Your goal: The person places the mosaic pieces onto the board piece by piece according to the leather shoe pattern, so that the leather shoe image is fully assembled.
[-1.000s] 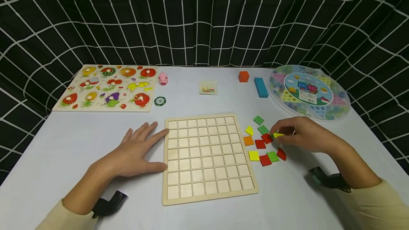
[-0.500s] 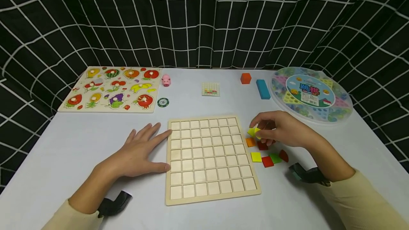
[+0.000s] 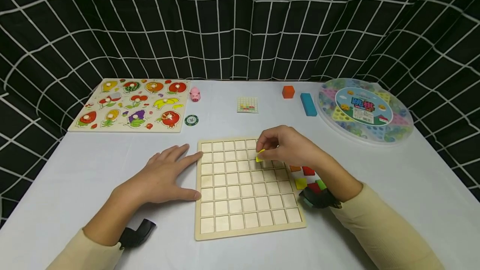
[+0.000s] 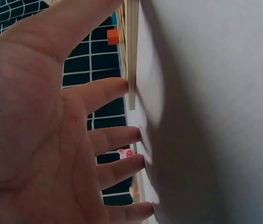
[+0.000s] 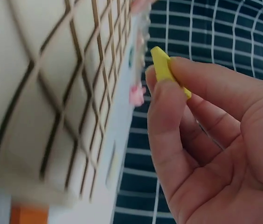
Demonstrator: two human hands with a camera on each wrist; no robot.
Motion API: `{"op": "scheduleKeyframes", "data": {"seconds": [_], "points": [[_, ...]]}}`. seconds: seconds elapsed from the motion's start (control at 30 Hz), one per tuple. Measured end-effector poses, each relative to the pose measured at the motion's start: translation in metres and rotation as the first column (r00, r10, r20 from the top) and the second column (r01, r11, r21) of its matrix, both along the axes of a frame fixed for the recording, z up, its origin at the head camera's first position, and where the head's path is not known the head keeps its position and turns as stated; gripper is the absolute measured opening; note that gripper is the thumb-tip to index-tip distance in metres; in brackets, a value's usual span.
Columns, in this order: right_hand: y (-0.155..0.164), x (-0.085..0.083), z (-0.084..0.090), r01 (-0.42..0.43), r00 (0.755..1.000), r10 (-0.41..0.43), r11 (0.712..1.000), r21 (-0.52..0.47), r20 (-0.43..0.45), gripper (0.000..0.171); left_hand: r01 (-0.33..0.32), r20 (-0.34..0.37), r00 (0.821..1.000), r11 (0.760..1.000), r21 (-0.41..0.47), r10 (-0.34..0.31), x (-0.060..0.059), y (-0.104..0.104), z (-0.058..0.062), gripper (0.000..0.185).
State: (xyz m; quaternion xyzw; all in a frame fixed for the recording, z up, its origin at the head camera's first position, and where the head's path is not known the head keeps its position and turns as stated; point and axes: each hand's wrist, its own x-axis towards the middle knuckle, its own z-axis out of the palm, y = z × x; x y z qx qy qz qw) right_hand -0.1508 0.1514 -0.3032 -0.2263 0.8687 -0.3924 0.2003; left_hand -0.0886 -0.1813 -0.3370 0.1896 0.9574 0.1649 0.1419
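Observation:
A wooden grid board [image 3: 240, 211] with empty square cells lies in the middle of the white table. My right hand [image 3: 286, 147] hovers over its upper right cells and pinches a yellow square tile [image 3: 260, 156] [image 5: 162, 67] between thumb and fingers. My left hand [image 3: 165, 176] lies flat on the table, fingers straight, its fingertips [image 4: 122, 86] touching the board's left edge [image 4: 131, 51]. Loose coloured tiles [image 3: 304, 177] in orange, red, yellow and green lie just right of the board, partly hidden by my right wrist.
At the back left lies a fruit peg puzzle [image 3: 131, 104], with a pink pig [image 3: 194, 93] and a green chip [image 3: 191, 120] beside it. A small pattern card [image 3: 247, 104], an orange cube [image 3: 288, 91], a blue block [image 3: 308, 103] and a round lidded game box [image 3: 365, 110] stand at the back.
My right hand lifted a yellow tile from the pile and carried it left, over the board's upper right cells. The left hand stayed flat against the board.

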Motion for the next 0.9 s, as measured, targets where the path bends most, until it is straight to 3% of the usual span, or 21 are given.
{"op": "scheduleKeyframes", "data": {"seconds": [0.13,0.3,0.7,0.9], "points": [[-0.021,0.001,-0.003,-0.036,0.996,0.041,0.997,-0.071,0.083,0.005,-0.001,0.01,1.0,1.0,-0.009,0.001,-0.002,0.002,0.002,0.099],[-0.045,0.0,-0.007,-0.106,0.984,0.118,0.99,-0.091,0.132,0.004,-0.006,0.013,1.0,1.0,-0.029,0.006,-0.004,0.004,0.005,0.099],[-0.087,-0.004,-0.019,-0.25,0.953,0.244,0.968,0.008,0.177,0.014,-0.026,0.018,1.0,0.999,-0.024,0.026,-0.007,0.001,0.001,0.101],[-0.095,-0.002,-0.019,-0.264,0.957,0.251,0.961,0.083,0.147,0.014,-0.015,0.013,1.0,1.0,-0.024,0.015,-0.006,0.0,-0.002,0.1]]}}
